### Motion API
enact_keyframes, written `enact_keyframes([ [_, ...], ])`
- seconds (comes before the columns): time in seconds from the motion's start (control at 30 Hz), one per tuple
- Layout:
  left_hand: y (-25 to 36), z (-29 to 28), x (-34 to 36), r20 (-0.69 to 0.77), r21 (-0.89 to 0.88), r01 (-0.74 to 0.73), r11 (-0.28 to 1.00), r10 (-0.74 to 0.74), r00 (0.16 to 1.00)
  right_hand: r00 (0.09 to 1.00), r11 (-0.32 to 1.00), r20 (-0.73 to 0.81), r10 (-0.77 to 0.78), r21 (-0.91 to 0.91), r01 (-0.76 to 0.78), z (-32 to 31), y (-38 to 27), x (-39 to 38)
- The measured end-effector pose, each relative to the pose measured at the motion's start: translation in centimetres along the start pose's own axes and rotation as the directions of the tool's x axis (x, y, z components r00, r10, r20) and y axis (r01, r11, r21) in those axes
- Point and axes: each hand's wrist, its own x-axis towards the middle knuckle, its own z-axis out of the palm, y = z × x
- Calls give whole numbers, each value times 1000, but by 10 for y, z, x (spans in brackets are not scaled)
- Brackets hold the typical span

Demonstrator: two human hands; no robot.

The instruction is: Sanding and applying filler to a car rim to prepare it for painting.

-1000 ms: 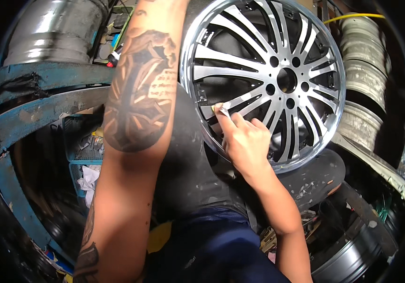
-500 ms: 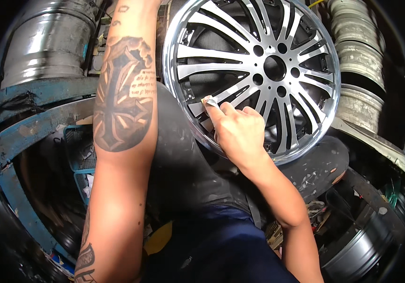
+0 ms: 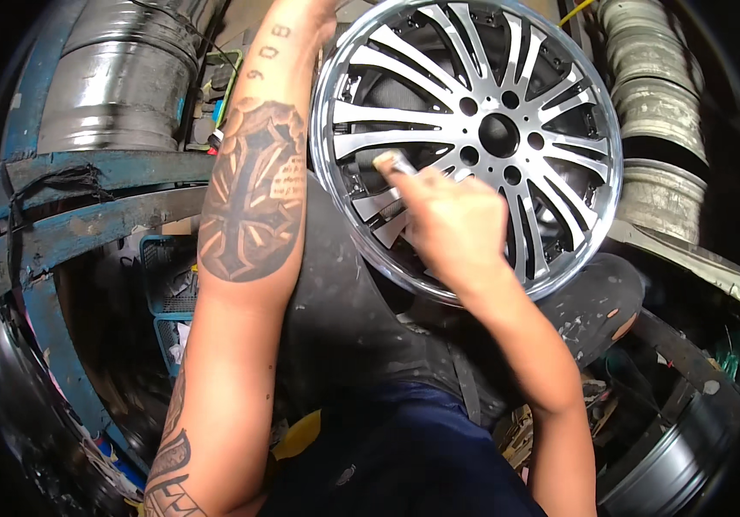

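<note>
A multi-spoke alloy wheel (image 3: 565,144), silver and black with a bright chrome lip, rests tilted over the dark-trousered legs. My tattooed left forearm runs up to my left hand (image 3: 327,14), largely cut off by the top edge beside the wheel's upper-left rim, its fingers hidden. My right hand (image 3: 456,220), slightly blurred, is over the lower-left spokes, fingers closed on a small pale pad or cloth (image 3: 391,162) with a yellowish tip, at the forefinger. Whether the pad touches a spoke is unclear.
Stacked bare rims (image 3: 654,116) stand at right, steel drum-like rims (image 3: 116,77) at upper left. A worn blue metal frame (image 3: 94,172) spans the left side, with blue plastic baskets (image 3: 167,280) beneath. More dark rims (image 3: 663,457) lie at lower right; a green tray (image 3: 223,86) holds small items.
My right hand with the pad has moved upward across the spokes from the rim's lower left and is more blurred. The view has shifted slightly, with more of the left forearm showing near the top.
</note>
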Motion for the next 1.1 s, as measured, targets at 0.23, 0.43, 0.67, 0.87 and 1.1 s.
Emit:
enact_keyframes([
  [0.23,32,-15,-46,84,323,-190,927,172,981,914,731,-23,405,610,-308,-18,67,-42],
  [0.43,34,-31,-133,318,582,-219,783,29,948,971,545,-1,239,827,-133,-20,42,-38],
  [0.67,20,-5,-195,605,456,-47,889,-270,749,936,-84,258,238,966,-244,-3,54,-30],
  [0.87,2,-2,-215,371,289,308,906,-403,837,888,-21,380,257,921,-389,-5,47,-29],
  [1.1,-4,3,-212,384,187,226,956,-283,879,900,-1,345,268,934,-358,10,50,-34],
])
